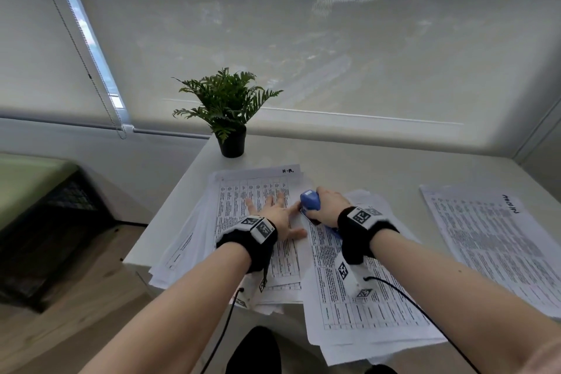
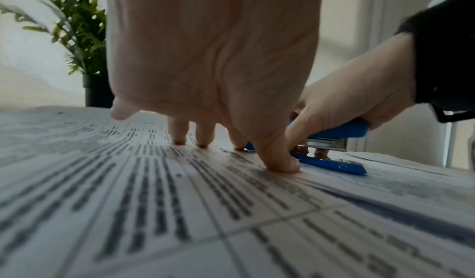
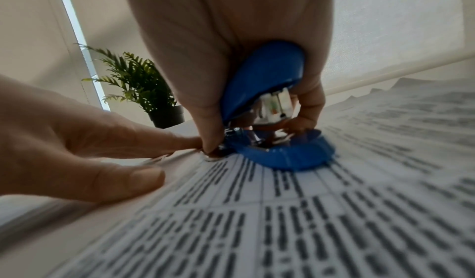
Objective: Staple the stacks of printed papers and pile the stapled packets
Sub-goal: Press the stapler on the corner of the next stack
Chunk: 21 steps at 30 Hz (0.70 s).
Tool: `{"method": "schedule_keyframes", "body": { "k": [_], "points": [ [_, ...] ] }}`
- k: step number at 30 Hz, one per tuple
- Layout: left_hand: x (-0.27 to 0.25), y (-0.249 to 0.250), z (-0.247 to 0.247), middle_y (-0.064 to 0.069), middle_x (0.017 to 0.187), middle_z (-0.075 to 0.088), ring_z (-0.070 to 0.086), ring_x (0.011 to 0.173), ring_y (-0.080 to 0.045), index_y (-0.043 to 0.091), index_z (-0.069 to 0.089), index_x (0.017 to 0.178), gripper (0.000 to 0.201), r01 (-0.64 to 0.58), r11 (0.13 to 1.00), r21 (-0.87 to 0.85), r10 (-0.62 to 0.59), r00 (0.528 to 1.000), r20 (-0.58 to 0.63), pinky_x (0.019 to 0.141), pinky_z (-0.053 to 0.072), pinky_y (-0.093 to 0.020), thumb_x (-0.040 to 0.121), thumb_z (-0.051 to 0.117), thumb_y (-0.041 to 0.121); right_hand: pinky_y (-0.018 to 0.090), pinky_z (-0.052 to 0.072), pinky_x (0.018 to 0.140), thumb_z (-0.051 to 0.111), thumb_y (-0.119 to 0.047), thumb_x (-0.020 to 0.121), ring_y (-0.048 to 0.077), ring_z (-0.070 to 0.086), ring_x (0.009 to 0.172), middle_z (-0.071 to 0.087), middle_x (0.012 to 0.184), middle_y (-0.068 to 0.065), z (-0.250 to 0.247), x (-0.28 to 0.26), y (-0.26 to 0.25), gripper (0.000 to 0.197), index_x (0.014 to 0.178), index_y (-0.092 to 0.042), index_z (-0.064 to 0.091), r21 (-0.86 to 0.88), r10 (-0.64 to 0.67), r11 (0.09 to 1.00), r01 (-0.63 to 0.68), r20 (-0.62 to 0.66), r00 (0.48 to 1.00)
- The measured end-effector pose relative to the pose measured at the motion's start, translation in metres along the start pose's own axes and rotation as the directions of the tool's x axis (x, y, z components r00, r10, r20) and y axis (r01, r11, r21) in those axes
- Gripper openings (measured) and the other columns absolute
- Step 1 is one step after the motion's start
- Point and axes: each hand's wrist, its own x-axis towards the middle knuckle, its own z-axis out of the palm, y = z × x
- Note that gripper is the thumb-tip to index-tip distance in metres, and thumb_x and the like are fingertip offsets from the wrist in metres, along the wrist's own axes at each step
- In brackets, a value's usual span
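Observation:
My left hand (image 1: 274,211) lies flat with spread fingers on a pile of printed papers (image 1: 243,203) at the table's left; its fingertips (image 2: 281,163) press the sheet. My right hand (image 1: 326,203) grips a blue stapler (image 1: 310,200) whose base (image 3: 287,156) rests on the top left corner of another printed stack (image 1: 364,297) in the middle. The stapler (image 2: 331,150) sits just right of the left thumb. Its mouth stands slightly apart, with metal showing inside. The right hand (image 3: 231,59) wraps the stapler from above.
A third printed stack (image 1: 491,240) lies at the table's right. A small potted fern (image 1: 230,118) stands at the back left corner of the white table (image 1: 379,167). A roller blind covers the window behind. Left of the table is floor and a dark crate.

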Motion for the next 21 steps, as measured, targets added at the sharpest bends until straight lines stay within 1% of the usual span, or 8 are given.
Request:
{"method": "schedule_keyframes", "body": {
  "k": [5,7,10,13,15,18,20,21],
  "points": [
    [0.004,-0.003,0.0,0.0,0.161,-0.01,-0.004,0.149,-0.022,0.022,-0.006,0.152,0.095,0.034,0.999,-0.021,-0.034,0.999,-0.007,0.109,-0.006,-0.069,0.085,0.045,0.066,0.036,0.043,0.096,0.062,-0.034,0.087,0.029,0.055,0.115,0.057,0.126,0.013,-0.005,0.004,-0.003,0.051,0.127,-0.008,0.045,-0.017,0.015,1.0,-0.015,0.034,0.999],
    [0.005,-0.004,0.0,0.0,0.161,-0.009,-0.003,0.149,-0.021,0.02,-0.005,0.152,0.098,0.029,0.999,-0.019,-0.029,0.999,-0.014,0.11,-0.004,-0.069,0.083,0.046,0.068,0.036,0.045,0.094,0.062,-0.034,0.087,0.03,0.056,0.113,0.058,0.125,0.014,-0.006,0.007,-0.007,0.049,0.126,-0.008,0.047,0.004,0.032,0.999,-0.032,0.027,0.999],
    [0.004,-0.003,-0.001,0.0,0.161,-0.005,0.0,0.149,-0.022,0.019,-0.003,0.152,0.099,0.024,0.999,-0.03,-0.025,0.999,-0.022,0.111,-0.002,-0.069,0.083,0.048,0.068,0.032,0.047,0.086,0.064,-0.032,0.086,0.029,0.058,0.112,0.06,0.124,0.014,-0.012,0.01,-0.013,0.048,0.124,-0.006,0.051,0.056,0.041,0.998,-0.043,0.039,0.998],
    [0.004,-0.003,-0.002,-0.001,0.161,-0.005,0.0,0.149,-0.022,0.018,-0.003,0.152,0.1,0.029,0.999,-0.025,-0.029,0.999,-0.014,0.111,-0.002,-0.069,0.083,0.048,0.067,0.026,0.04,0.073,0.066,-0.03,0.084,0.027,0.059,0.1,0.062,0.12,0.014,-0.024,0.006,-0.004,0.044,0.119,-0.006,0.055,0.098,0.039,0.994,-0.045,0.054,0.998],
    [0.003,-0.002,-0.004,-0.002,0.161,-0.003,0.002,0.149,-0.023,0.017,-0.001,0.152,0.1,0.031,0.999,-0.028,-0.031,0.999,-0.009,0.111,-0.003,-0.068,0.082,0.051,0.066,0.026,0.038,0.072,0.066,-0.033,0.085,0.023,0.054,0.09,0.062,0.12,0.013,-0.031,0.0,0.01,0.046,0.121,-0.007,0.053,0.15,0.059,0.986,-0.066,0.051,0.997],
    [0.004,0.001,-0.008,-0.007,0.161,0.005,0.012,0.147,-0.026,0.017,0.005,0.152,0.105,0.045,0.996,-0.073,-0.049,0.997,-0.052,0.113,-0.002,-0.065,0.077,0.061,0.064,0.027,0.039,0.07,0.064,-0.035,0.087,0.022,0.051,0.087,0.06,0.116,0.014,-0.039,-0.015,0.032,0.045,0.118,-0.007,0.051,0.178,0.077,0.98,-0.084,0.046,0.996],
    [0.002,0.007,-0.011,-0.011,0.16,-0.001,0.008,0.147,-0.031,0.021,0.001,0.152,0.108,0.061,0.992,-0.108,-0.072,0.993,-0.098,0.114,-0.003,-0.063,0.074,0.067,0.058,0.027,0.039,0.066,0.064,-0.035,0.087,0.023,0.051,0.087,0.059,0.111,0.013,-0.041,-0.029,0.044,0.04,0.112,-0.007,0.051,0.136,0.076,0.987,-0.081,0.041,0.996],
    [-0.001,0.01,-0.012,-0.011,0.16,-0.003,0.004,0.148,-0.032,0.023,0.002,0.152,0.106,0.045,0.993,-0.112,-0.059,0.991,-0.122,0.114,-0.003,-0.062,0.075,0.069,0.054,0.027,0.038,0.068,0.065,-0.035,0.086,0.024,0.052,0.088,0.059,0.112,0.013,-0.04,-0.034,0.049,0.041,0.112,-0.006,0.051,0.108,0.072,0.991,-0.075,0.032,0.997]
  ]
}}
